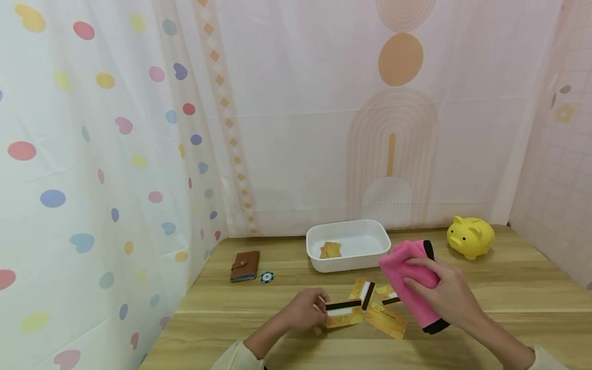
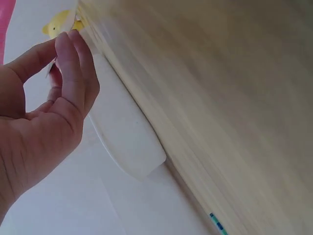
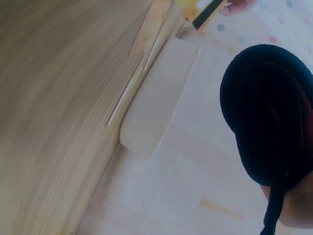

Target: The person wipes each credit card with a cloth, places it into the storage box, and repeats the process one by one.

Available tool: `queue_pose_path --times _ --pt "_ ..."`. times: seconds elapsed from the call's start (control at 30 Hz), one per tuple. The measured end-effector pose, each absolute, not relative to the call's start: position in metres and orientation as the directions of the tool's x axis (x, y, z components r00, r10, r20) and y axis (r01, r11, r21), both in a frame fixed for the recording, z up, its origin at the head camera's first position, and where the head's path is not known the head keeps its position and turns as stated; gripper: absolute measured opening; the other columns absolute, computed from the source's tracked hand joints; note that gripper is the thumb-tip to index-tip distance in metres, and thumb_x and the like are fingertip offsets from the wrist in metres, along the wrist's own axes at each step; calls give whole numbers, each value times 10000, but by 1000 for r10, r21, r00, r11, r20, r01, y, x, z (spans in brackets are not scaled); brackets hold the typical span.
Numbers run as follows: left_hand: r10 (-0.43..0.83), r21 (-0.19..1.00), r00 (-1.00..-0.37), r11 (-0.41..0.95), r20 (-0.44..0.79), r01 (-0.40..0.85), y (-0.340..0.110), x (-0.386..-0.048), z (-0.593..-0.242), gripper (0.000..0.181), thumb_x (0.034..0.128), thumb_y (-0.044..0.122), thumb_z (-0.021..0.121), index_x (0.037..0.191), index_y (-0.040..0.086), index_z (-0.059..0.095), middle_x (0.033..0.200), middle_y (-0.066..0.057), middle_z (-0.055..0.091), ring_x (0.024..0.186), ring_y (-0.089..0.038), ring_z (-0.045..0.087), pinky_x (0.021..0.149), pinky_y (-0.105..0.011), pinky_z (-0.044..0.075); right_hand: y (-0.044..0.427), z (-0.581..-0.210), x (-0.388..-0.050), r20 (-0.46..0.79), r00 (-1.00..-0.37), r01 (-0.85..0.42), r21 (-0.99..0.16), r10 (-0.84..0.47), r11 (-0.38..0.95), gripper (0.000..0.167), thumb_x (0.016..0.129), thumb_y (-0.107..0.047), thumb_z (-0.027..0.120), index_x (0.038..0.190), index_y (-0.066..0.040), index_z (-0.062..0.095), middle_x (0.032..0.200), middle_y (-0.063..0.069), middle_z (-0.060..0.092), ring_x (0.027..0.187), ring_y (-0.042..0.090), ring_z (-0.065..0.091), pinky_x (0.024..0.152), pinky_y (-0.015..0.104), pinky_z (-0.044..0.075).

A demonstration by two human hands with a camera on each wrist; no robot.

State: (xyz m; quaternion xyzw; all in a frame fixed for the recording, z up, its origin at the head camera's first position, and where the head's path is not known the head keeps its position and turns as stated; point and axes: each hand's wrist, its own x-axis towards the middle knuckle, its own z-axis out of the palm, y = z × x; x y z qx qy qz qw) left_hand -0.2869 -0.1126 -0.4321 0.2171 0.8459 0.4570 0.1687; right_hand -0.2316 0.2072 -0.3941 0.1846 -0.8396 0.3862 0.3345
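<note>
In the head view my left hand (image 1: 305,310) pinches a yellow card (image 1: 344,313) with a black stripe by its left edge. The left wrist view shows thumb and fingertips meeting on it, mostly edge-on. My right hand (image 1: 446,290) grips a folded pink cloth (image 1: 411,282) with black trim, held above the table. Its dark folded end (image 3: 264,112) fills the right side of the right wrist view. Between the hands lie more yellow cards: a striped one (image 1: 364,293), a plain-faced one (image 1: 387,321) and another (image 1: 387,294) partly hidden by the cloth.
A white bin (image 1: 349,264) stands behind the cards, with yellow card pieces (image 1: 330,250) inside. To the left are a brown wallet (image 1: 245,265) and a poker chip (image 1: 267,277). A yellow piggy bank (image 1: 470,237) sits at the back right. Patterned curtains (image 1: 296,169) enclose the wooden table (image 1: 208,329).
</note>
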Motion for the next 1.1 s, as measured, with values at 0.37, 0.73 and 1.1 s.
queue_pose_path --times 0.37,0.73,1.1 --pt "498 925 -867 333 -8 183 -106 -287 -427 240 885 14 696 1108 -9 612 903 -49 606 663 -127 597 538 -254 508 204 -393 -229 702 -710 -579 -535 -58 615 300 757 -62 853 1028 -120 740 916 102 702 607 6 561 464 241 484" --pt "446 965 -894 213 42 151 -93 -283 -416 253 904 42 700 1134 -3 604 903 -76 680 761 -154 678 559 -263 498 198 -394 -226 717 -694 -596 -521 -66 611 323 735 -56 866 1025 -125 743 902 84 703 652 15 564 476 239 492" --pt "418 984 -906 126 59 122 -81 -277 -407 275 912 55 698 1160 -13 601 939 -46 670 794 -150 663 591 -266 510 189 -394 -223 733 -675 -635 -518 -85 573 321 735 -39 862 1018 -129 740 895 64 709 656 20 582 487 227 502"
